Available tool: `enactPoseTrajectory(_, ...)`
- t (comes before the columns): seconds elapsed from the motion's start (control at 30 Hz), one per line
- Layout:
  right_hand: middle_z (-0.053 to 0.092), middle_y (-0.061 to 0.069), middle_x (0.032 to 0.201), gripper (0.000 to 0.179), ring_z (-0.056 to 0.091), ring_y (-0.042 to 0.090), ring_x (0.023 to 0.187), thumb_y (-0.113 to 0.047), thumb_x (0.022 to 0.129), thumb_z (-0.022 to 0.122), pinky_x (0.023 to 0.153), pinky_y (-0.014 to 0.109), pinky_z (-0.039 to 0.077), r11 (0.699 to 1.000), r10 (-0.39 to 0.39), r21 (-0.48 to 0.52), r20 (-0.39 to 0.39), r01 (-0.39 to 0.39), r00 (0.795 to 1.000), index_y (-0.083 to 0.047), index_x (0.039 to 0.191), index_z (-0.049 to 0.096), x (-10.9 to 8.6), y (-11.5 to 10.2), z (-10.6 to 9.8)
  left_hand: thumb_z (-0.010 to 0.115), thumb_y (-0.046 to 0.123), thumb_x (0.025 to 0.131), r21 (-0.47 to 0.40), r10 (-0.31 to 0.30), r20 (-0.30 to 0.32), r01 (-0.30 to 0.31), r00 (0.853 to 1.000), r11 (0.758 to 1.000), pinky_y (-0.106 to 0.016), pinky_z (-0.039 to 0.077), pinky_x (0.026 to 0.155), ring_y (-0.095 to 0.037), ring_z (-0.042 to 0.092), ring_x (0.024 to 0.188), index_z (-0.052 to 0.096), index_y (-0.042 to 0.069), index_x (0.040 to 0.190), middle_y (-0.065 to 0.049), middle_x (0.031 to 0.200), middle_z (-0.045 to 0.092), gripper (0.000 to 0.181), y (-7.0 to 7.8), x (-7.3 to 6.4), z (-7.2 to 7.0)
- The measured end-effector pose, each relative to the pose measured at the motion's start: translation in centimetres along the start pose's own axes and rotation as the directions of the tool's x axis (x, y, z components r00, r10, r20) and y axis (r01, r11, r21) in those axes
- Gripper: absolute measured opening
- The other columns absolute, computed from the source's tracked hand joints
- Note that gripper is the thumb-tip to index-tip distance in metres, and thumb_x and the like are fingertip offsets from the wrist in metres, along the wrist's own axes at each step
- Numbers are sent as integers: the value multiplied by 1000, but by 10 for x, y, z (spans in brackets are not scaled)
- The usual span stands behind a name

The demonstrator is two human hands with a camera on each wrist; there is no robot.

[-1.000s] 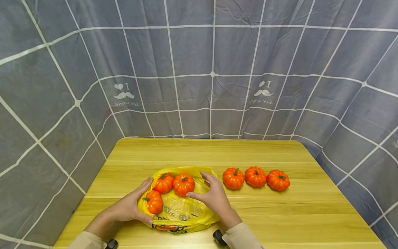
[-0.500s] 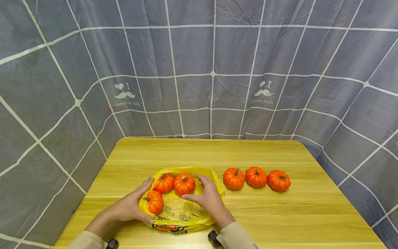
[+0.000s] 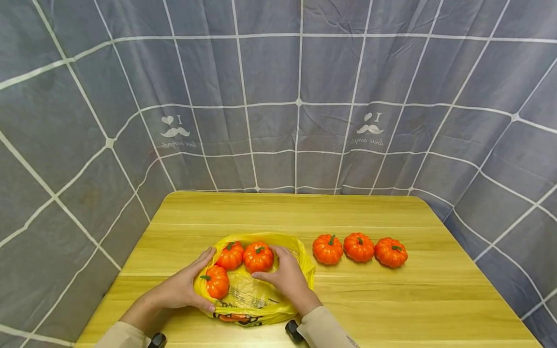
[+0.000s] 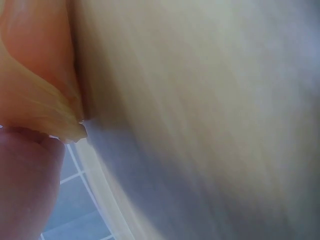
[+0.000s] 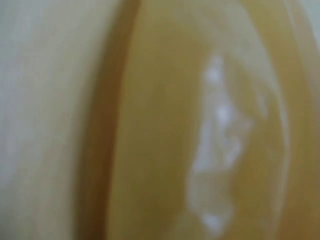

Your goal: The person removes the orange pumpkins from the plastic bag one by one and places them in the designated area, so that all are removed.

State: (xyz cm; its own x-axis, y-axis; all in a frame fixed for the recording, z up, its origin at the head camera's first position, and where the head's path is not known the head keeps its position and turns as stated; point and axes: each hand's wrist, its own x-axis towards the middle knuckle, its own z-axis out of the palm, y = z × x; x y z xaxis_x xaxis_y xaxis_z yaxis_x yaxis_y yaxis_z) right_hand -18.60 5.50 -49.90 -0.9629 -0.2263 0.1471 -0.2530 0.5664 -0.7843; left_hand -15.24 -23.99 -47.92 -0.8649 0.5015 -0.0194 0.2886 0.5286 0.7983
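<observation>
A yellow plastic bag (image 3: 261, 316) lies with its mouth spread wide on the table in the head view. Inside are three small orange pumpkins: one at the back (image 3: 258, 257), another to its left (image 3: 230, 256) and one at the near left (image 3: 216, 282). My left hand (image 3: 184, 287) holds the bag's left side, thumb at the near rim and fingers along the outside. My right hand (image 3: 289, 278) reaches inside, its spread thumb and fingers around the right side of the back pumpkin; whether they press it is unclear. In the right wrist view, yellow plastic (image 5: 160, 125) fills most of the blurred picture.
Right of the bag, three more pumpkins stand in a row: one nearest the bag (image 3: 328, 250), a middle one (image 3: 359, 247) and one farthest right (image 3: 391, 252). The wooden table (image 3: 391, 304) is enclosed by a grey checked curtain (image 3: 270, 130).
My right hand has moved left within the bag, from its right rim to the back pumpkin. The left hand and the pumpkins stay where they were.
</observation>
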Motion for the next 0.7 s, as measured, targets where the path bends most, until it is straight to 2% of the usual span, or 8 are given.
enactPoseTrajectory(0.37,61,19,129,78,60,34,115,-37,80,87,95,48,51,999,33,22,3,-33,999,1,138,51,1,-2,5,94,38,67,10,1,-7,-1,1000,1000,-68,7,111,-50,-1,148,10,1,161,-27,164,-2,132,-2,0,1)
enactPoseTrajectory(0.7,61,19,129,72,60,34,118,-30,80,87,98,48,50,996,31,88,5,-32,999,1,136,53,0,-1,4,95,36,66,10,-3,-11,3,1000,1000,-69,7,111,-50,0,148,10,1,161,-28,164,-1,131,-1,0,1)
